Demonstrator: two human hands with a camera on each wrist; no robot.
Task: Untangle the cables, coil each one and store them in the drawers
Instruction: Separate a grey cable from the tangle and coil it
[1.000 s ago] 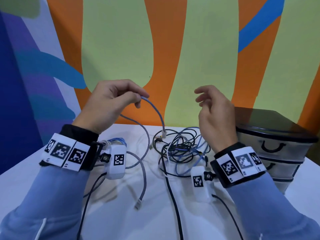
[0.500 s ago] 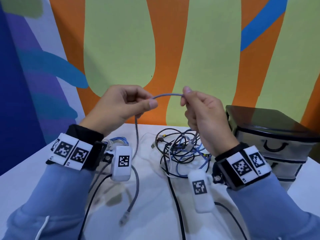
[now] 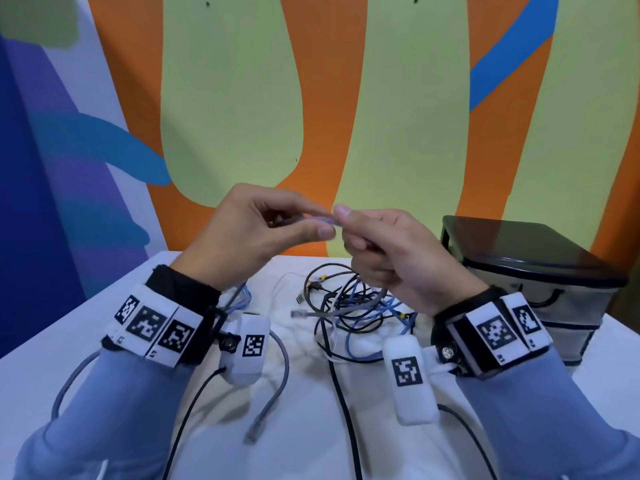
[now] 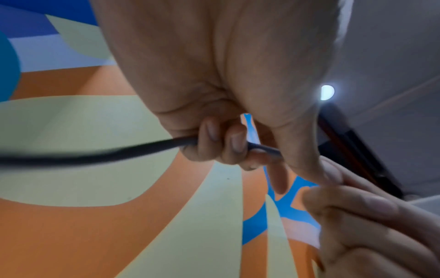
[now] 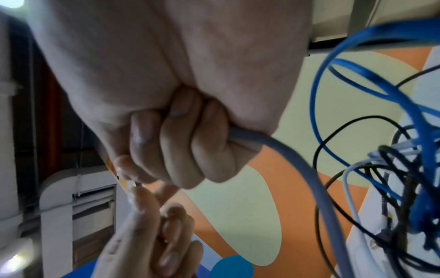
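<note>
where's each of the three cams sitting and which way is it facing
Head: worn on the head, looking forward and down at the table, cable tangle and drawer unit; both forearms and hands show.
Left wrist: under the left hand, facing along it toward the painted wall; its fingers curl round the grey cable.
Right wrist: under the right hand, facing along it; the cable tangle hangs at right.
Shared: all three show both hands meeting on the grey cable.

Grey cable [image 3: 313, 220] above tangled cables [image 3: 360, 313]
</note>
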